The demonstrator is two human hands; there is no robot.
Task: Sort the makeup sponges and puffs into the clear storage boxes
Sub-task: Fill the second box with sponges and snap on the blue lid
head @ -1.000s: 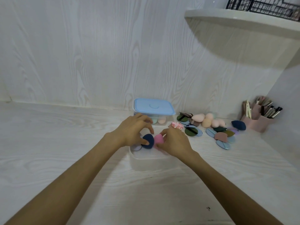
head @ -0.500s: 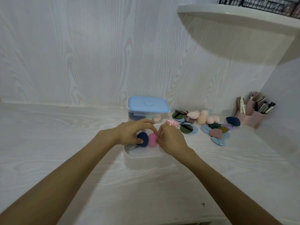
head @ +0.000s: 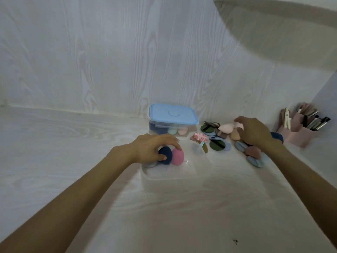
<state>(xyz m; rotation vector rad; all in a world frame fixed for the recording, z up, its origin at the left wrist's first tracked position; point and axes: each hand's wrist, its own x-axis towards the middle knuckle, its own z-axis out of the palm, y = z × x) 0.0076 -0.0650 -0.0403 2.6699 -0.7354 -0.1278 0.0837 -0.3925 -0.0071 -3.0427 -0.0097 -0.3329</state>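
Navy sponge (head: pixel 165 155) and pink sponge (head: pixel 178 156) upright in open clear box (head: pixel 169 175).

Dim, soft light; a broad shadow under the shelf (head: pixel 273 8), motion blur rightward, wide-angle bending at edges.

Setting is a home vanity corner. Evidence: white wood-grain table (head: pixel 73 179) and matching wall (head: pixel 109 61), pink holder (head: pixel 299 133) stocked with makeup brushes, loose makeup puffs (head: pixel 255 156), lidded storage box (head: pixel 173 117), rounded shelf (head: pixel 282 13) overhead.
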